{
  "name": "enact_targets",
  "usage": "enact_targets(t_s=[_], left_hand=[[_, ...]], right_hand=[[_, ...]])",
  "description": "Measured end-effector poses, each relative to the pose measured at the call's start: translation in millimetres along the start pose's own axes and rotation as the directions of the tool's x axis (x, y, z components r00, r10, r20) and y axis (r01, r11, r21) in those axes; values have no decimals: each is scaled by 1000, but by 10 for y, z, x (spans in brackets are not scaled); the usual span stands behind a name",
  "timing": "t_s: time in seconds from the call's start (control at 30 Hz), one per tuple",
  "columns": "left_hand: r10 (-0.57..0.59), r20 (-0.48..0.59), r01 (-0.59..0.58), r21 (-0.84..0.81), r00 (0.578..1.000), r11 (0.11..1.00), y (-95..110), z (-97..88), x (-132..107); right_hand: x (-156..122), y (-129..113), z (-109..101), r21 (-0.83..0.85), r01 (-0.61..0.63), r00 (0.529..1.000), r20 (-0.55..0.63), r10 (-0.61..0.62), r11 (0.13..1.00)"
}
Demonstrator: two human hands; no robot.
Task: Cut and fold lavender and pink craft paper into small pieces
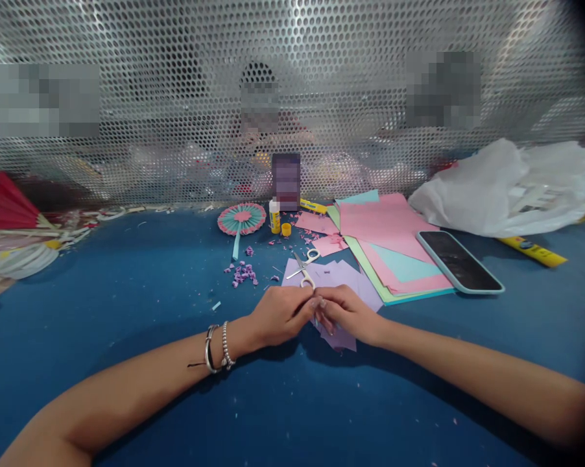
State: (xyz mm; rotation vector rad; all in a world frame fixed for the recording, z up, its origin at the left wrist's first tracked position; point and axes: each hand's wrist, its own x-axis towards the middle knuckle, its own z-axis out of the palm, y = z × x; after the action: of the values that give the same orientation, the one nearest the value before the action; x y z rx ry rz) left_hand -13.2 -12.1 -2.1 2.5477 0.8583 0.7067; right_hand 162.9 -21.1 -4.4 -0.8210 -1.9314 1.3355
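Scissors (303, 265) obstruct straight ahead; the near tabletop (292, 405) lies open.

The purple paper (349, 273) is a loose overlapping stack of pale sheets, lying flat and fanned at differing angles, with corners sticking out to the right and at the near end; its middle is hidden from view. On its far left part rests a pair of scissors (303, 266) with white ring handles and metal blades spread apart, the tips pointing left. To the left of the sheets, apart from them, small crumpled purple pieces (244, 275) sit in a loose cluster, a few scattered around it.
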Motion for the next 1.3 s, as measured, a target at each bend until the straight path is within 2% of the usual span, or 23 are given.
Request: enact_targets(t_s=[0.3,0.4,0.53,0.63,0.73,0.83,0.93,1.0,1.07,1.3], left_hand=[[-94,-41,91,-76,995,993,8,-2,18],[-125,-88,116,-103,988,988,15,1,21],[-183,-149,162,-144,972,976,13,7,15],[-209,-145,180,-192,967,965,6,8,16],[-255,-148,212,-258,956,943,-12,7,27],[-336,-153,259,-379,929,888,-39,8,48],[-392,-157,279,-475,906,835,-57,7,68],[-389,-157,275,-479,908,834,-59,4,74],[-373,-152,269,-456,915,848,-55,0,75],[-350,-134,262,-438,927,860,-36,-9,72]], right_hand=[[-30,42,-19,35,1,999,-47,1,999],[-24,46,-20,42,-4,998,-61,6,999],[20,48,-15,64,-65,989,-131,73,996],[51,71,-7,105,-127,982,-127,140,986],[58,99,2,151,-138,978,-133,158,979],[47,91,8,108,-54,952,-295,84,993],[34,48,12,-120,29,906,-417,-77,992],[31,21,14,-243,68,904,-395,-163,968],[30,4,12,-297,100,911,-355,-207,950],[37,17,-9,-298,69,912,-367,-181,952]])
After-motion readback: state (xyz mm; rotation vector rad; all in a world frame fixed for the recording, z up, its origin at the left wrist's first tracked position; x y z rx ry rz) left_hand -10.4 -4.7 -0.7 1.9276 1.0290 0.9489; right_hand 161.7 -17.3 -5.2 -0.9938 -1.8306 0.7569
